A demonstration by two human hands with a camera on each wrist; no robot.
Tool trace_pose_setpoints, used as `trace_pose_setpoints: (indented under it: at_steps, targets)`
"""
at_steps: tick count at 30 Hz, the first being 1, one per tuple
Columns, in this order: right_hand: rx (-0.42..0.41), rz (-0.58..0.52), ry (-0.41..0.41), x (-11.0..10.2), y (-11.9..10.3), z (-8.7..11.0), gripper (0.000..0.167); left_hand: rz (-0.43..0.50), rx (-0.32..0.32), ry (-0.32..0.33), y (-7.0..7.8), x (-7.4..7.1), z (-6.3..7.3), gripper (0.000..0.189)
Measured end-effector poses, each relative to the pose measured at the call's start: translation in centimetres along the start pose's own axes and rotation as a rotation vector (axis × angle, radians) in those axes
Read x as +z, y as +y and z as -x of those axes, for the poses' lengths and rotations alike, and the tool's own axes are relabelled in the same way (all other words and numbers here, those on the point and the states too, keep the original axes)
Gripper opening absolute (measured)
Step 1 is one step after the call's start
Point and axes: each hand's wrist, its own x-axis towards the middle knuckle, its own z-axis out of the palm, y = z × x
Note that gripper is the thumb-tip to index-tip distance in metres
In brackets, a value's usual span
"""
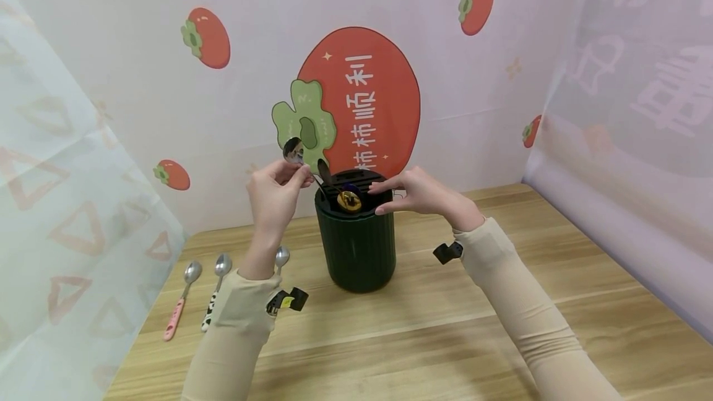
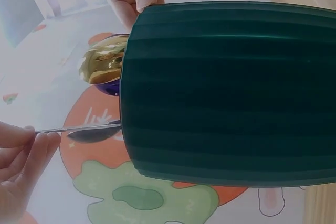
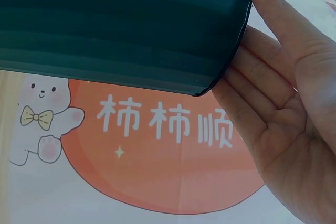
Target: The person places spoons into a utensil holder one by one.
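Observation:
My left hand (image 1: 275, 194) pinches a silver spoon (image 1: 293, 150) just below its upturned bowl. In the left wrist view the spoon's thin stem slants down to the rim of a dark green ribbed utensil holder (image 1: 359, 252); its lower end is hidden inside. A gold spoon (image 1: 349, 201), a dark spoon (image 1: 324, 172) and a blue-purple spoon (image 2: 108, 88) stand bowl up in the holder's slotted black top. At the rim's right side rests my right hand (image 1: 420, 194), thumb toward me and fairly straight fingers spread across the edge, as the right wrist view (image 3: 294, 103) shows.
On the wooden table (image 1: 445, 339) at left lie a pink-handled spoon (image 1: 179, 305), a spoon with a black-and-white handle (image 1: 214, 296) and another spoon (image 1: 282, 256), partly behind my left arm. A printed cloth (image 1: 250, 91) hangs behind the holder and along both sides.

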Motion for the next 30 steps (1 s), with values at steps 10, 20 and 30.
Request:
trace_pose_setpoints:
  at_steps: [10, 20, 30]
  targets:
    - [0.019, -0.014, -0.008, -0.03, -0.18, 0.15, 0.044, -0.111, 0.056, -0.033, 0.06, 0.13, 0.16, 0.013]
    - [0.013, -0.018, -0.004, -0.01, -0.19, 0.16, 0.044, -0.132, 0.055, -0.052, -0.48, 0.62, 0.0, 0.011]
    - [0.004, -0.015, 0.004, 0.03, -0.13, 0.12, 0.045, -0.209, 0.031, -0.075, -0.6, 0.43, 0.06, 0.01]
